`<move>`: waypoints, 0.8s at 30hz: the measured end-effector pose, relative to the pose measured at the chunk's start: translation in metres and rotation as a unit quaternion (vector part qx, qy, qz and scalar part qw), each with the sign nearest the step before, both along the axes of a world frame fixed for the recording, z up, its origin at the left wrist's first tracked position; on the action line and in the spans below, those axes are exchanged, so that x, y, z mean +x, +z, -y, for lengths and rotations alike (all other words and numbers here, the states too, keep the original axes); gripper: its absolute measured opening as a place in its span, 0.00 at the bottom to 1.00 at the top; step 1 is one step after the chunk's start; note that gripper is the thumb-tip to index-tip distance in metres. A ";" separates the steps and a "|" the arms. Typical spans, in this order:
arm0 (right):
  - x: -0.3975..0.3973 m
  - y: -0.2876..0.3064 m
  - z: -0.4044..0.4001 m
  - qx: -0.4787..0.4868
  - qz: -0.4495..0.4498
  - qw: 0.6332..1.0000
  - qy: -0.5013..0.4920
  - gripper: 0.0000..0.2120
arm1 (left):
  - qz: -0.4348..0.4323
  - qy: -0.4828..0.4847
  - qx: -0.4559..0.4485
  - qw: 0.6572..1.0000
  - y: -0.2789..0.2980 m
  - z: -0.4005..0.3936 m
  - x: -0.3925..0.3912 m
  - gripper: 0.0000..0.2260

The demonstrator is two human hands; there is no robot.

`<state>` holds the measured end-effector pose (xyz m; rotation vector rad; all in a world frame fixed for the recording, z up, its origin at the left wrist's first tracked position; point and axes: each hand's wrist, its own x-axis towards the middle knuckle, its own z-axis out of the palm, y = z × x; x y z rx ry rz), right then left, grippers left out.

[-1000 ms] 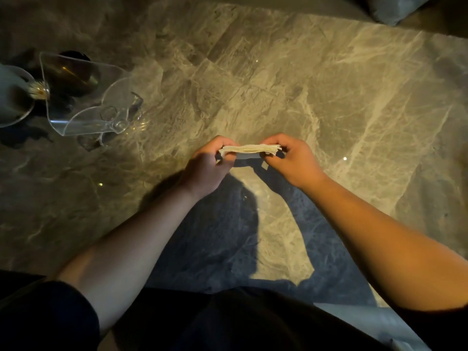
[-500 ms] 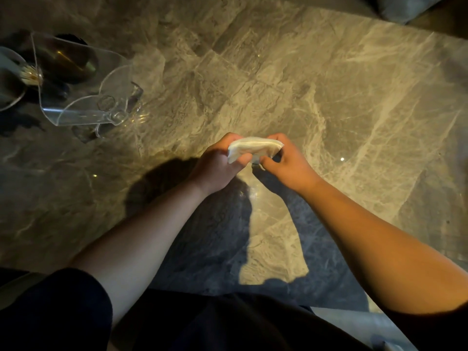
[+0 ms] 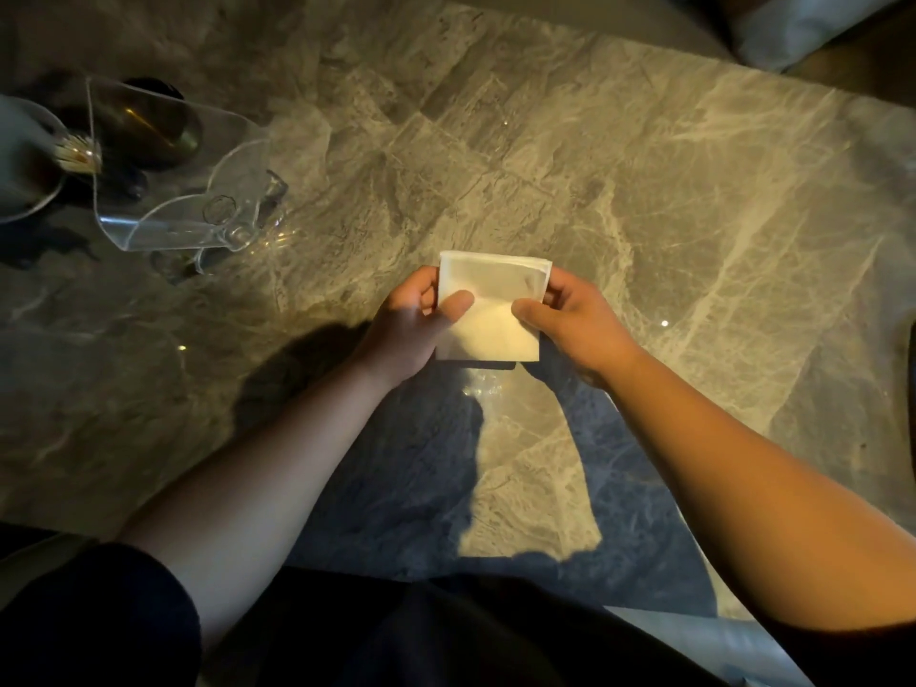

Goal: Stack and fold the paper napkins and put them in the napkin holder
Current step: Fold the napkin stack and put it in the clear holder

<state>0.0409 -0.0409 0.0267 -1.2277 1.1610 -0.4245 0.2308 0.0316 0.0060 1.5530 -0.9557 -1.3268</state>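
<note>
You hold the napkin stack [image 3: 488, 309] in both hands above the marble bench [image 3: 644, 190], flat face toward the camera, near the middle of the view. Left hand [image 3: 411, 329]: grip clamped on the stack's left edge, thumb on the top face, fingers wrapped behind. Right hand [image 3: 570, 319]: grip clamped on the right edge, thumb pressed on the top face, fingers curled behind the far right corner. The stack looks square, with several layers showing at the top right corner, slightly offset. The lower half of the stack is brightly lit; the upper half is dimmer.

The napkin holder [image 3: 183, 185] is clear plastic, standing on the bench to the far left, well apart from the stack. No napkins are in it. Behind it sits a dark round object [image 3: 153, 126]; can't tell what it is. A glass dish [image 3: 25, 161] with toothpicks [image 3: 79, 153] sits at the left edge, just beside the holder. Your arms cast heavy shadows on the bench below the stack.
</note>
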 end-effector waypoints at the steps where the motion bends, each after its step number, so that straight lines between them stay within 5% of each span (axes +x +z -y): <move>1: 0.001 0.004 0.001 0.024 0.015 0.999 -0.015 0.14 | -0.015 0.003 -0.003 1.000 0.004 -0.002 0.002 0.10; 8: 0.019 0.037 0.002 0.103 0.068 0.992 -0.015 0.13 | -0.027 0.038 -0.029 0.998 0.037 -0.011 0.018 0.11; 15: 0.053 0.073 0.008 0.040 0.023 0.999 0.010 0.10 | -0.060 0.088 -0.023 0.994 0.069 -0.023 0.044 0.05; 24: 0.104 0.103 0.008 0.033 0.027 0.996 0.081 0.08 | 0.073 0.093 -0.014 0.993 0.097 -0.051 0.096 0.08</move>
